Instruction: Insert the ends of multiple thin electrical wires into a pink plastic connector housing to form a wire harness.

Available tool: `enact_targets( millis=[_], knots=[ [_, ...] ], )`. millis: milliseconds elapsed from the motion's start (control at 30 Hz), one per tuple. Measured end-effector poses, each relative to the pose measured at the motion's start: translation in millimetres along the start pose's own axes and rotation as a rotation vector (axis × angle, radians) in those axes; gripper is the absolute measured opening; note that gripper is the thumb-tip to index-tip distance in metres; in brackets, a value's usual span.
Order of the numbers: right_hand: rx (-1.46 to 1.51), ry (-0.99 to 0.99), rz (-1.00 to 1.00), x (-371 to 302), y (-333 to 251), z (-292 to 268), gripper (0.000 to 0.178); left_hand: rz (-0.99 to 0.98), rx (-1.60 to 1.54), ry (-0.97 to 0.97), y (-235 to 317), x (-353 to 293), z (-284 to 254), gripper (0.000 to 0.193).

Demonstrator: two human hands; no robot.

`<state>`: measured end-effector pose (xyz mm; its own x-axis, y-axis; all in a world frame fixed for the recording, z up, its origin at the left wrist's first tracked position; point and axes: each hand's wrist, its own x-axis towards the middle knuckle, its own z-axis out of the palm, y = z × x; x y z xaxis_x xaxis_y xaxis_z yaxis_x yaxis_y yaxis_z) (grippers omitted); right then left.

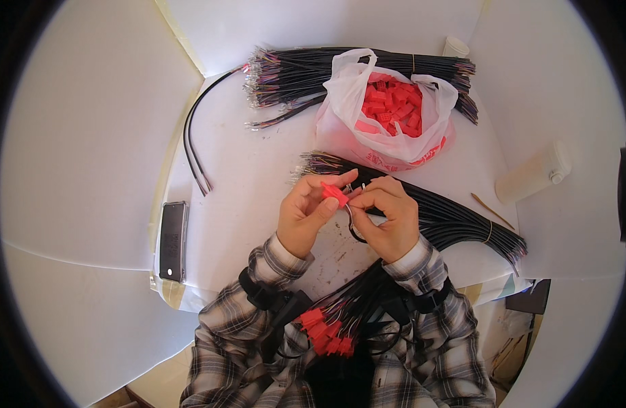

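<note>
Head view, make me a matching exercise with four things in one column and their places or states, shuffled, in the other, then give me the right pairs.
1. Smartphone
2. White plastic bag
3. White bottle
4. Single red connector housing

A. Held in the left hand
B. Near the table's left edge
C. Open, holding many red housings
D. At the table's right side

Pairs: 1-B; 2-C; 3-D; 4-A
</note>
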<state>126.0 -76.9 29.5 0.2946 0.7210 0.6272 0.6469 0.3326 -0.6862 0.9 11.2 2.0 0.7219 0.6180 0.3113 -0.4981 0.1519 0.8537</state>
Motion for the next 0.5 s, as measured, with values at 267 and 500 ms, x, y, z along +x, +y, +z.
enact_targets(
  millis=[267, 500],
  knots=[
    [0.111, 0.032, 0.155, -2.3, -4.5, 3.2, 0.019, -0.045, -0.143, 0.103, 2.0, 0.9, -1.1, 0.026],
    [0.478, 0.119, 0.445, -3.2, -6.2, 6.4, 0.020, -0.039, -0.200, 0.072, 3.0, 1.4, 1.0, 0.024]
  ],
)
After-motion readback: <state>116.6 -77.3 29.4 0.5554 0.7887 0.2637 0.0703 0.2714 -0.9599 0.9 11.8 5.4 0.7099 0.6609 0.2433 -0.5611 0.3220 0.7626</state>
